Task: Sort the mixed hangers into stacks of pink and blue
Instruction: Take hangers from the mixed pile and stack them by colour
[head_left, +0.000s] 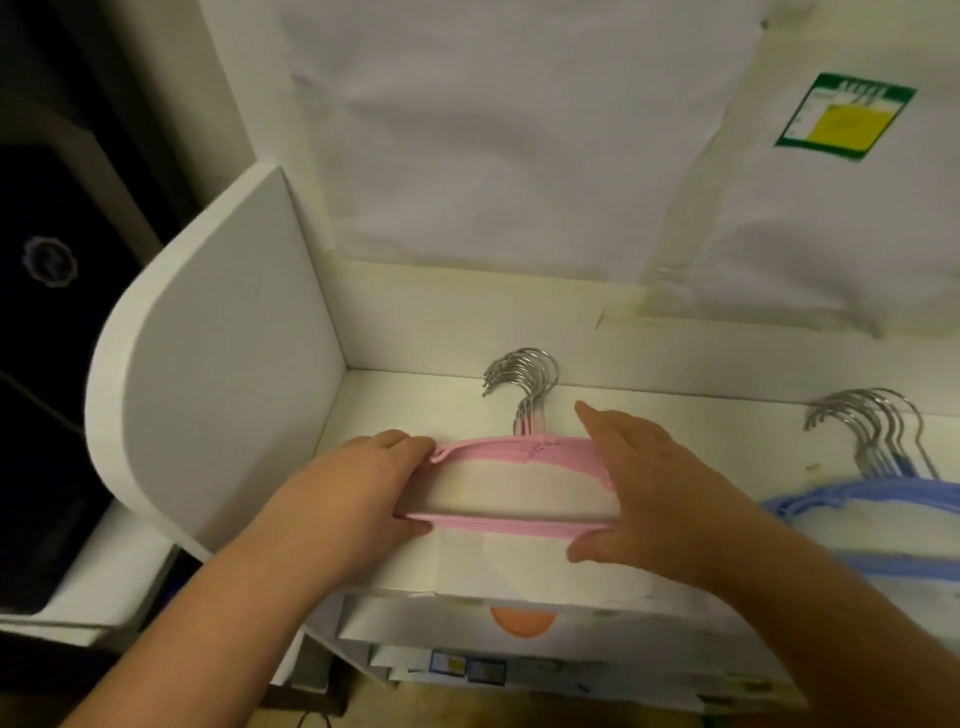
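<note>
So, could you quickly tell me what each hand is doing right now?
Left hand: grips the pink hanger stack at its left end.
Right hand: open, pressing its right end.

Pink hanger stack (511, 486) flat, hooks back — blue stack (883, 499) right.
</note>
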